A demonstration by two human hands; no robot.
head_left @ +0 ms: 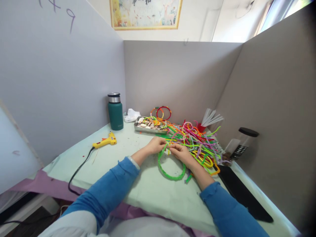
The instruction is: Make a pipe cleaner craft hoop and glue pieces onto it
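A bright green fuzzy pipe-cleaner ring (172,178) hangs below my two hands, over the near middle of the table. My left hand (156,145) pinches the ring's upper left part with closed fingers. Close beside it, my right hand (182,153) has its fingers closed at the ring's top right. A small yellow-orange bit shows between the fingertips; what it is exactly, I cannot tell. Just beyond and to the right of my hands spreads a tangled heap of colourful pipe cleaners (190,133).
At the left lies a yellow glue gun (105,141) with a black cord. Further back stand a green bottle (116,115), a tissue pack (132,115) and a metal tray (150,130) of shells. Two decorated rings (170,113) lean behind. A black slab (243,194) lies right; grey partitions surround the table.
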